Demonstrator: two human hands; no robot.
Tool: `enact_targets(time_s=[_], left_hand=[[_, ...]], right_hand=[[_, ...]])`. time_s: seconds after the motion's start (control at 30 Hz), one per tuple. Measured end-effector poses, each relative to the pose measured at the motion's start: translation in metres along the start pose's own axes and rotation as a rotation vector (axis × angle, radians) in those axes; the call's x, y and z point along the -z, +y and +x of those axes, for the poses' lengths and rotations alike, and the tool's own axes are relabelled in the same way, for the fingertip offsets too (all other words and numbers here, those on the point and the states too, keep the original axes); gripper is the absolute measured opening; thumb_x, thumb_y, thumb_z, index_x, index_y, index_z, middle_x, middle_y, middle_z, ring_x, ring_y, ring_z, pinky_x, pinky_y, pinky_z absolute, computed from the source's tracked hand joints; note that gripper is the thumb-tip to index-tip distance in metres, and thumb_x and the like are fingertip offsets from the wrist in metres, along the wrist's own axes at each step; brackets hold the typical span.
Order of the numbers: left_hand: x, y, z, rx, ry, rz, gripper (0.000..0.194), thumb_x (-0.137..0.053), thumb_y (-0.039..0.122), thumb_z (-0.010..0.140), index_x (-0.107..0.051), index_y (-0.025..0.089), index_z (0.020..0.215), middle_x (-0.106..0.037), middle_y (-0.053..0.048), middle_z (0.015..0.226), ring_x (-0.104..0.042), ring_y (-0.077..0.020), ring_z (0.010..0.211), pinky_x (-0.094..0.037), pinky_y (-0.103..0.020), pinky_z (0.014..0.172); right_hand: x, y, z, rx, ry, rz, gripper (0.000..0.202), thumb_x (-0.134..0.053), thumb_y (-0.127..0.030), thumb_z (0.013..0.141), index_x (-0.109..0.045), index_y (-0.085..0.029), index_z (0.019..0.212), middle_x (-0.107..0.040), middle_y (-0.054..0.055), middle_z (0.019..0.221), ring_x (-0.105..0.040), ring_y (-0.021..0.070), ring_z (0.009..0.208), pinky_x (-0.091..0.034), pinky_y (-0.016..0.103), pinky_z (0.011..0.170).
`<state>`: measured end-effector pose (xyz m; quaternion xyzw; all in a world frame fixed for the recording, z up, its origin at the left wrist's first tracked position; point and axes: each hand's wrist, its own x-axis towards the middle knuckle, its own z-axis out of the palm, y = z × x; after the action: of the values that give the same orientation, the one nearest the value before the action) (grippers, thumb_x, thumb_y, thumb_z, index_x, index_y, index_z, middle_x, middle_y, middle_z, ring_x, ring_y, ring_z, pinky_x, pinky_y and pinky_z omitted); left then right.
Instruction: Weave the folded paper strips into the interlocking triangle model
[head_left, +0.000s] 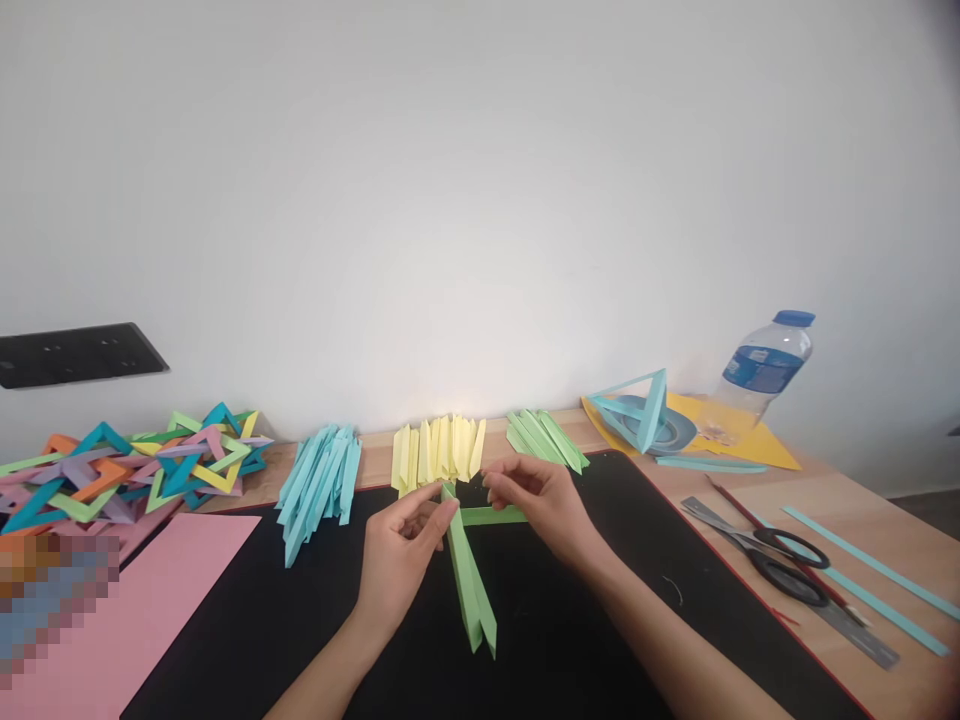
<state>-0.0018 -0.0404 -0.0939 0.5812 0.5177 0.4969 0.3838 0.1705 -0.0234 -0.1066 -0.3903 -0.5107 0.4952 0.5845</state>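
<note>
My left hand [409, 540] is closed, with thumb and forefinger pinching the top end of a green folded paper strip [469, 590]. That strip hangs toward me with its two long flaps spread apart at the lower end. Just to the right, my right hand [544, 500] has its fingertips drawn together in a pinch; whatever is between them is too small or hidden to make out. A second green paper strip [491, 516] runs sideways beneath the right fingers, its right end hidden by that hand. Both hands are over the black mat [315, 640].
Folded strips lie in blue [319, 485], yellow [442, 450] and green [546, 440] piles along the wall. Colourful paper stars [202, 455] and pink paper [187, 590] are at left. Scissors [780, 560], a metal ruler [862, 635] and a tilted bottle [765, 370] are at right.
</note>
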Motion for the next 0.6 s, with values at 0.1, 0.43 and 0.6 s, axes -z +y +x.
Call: enact_targets(time_s=[0.1, 0.43, 0.6], left_hand=[[0.002, 0.001, 0.002, 0.001, 0.006, -0.024, 0.043, -0.072, 0.042, 0.067, -0.071, 0.010, 0.096, -0.060, 0.001, 0.056, -0.051, -0.0120, 0.047, -0.049, -0.025, 0.049], [0.007, 0.001, 0.008, 0.024, -0.017, -0.083, 0.043, -0.074, 0.042, 0.067, -0.070, 0.009, 0.095, -0.059, 0.002, 0.049, -0.049, -0.0114, 0.043, -0.041, -0.024, 0.043], [0.009, 0.006, 0.007, 0.090, -0.109, -0.155, 0.042, -0.074, 0.040, 0.067, -0.071, 0.009, 0.096, -0.058, 0.001, 0.046, -0.045, -0.0095, 0.042, -0.033, -0.022, 0.040]], right_hand=[[0.014, 0.002, 0.010, 0.047, 0.139, -0.148, 0.037, -0.068, -0.053, 0.068, -0.064, -0.016, 0.072, -0.062, 0.002, 0.061, -0.059, 0.0145, 0.058, -0.053, 0.030, 0.060], [0.061, 0.026, 0.032, -0.042, 0.289, -0.804, 0.013, -0.056, -0.029, 0.080, -0.064, -0.018, 0.080, -0.065, 0.006, 0.080, -0.062, 0.0209, 0.072, -0.046, 0.034, 0.068], [0.067, 0.033, 0.032, -0.181, 0.280, -1.196, 0.012, -0.060, -0.023, 0.080, -0.066, -0.016, 0.072, -0.058, 0.012, 0.093, -0.061, 0.0270, 0.080, -0.040, 0.033, 0.064]])
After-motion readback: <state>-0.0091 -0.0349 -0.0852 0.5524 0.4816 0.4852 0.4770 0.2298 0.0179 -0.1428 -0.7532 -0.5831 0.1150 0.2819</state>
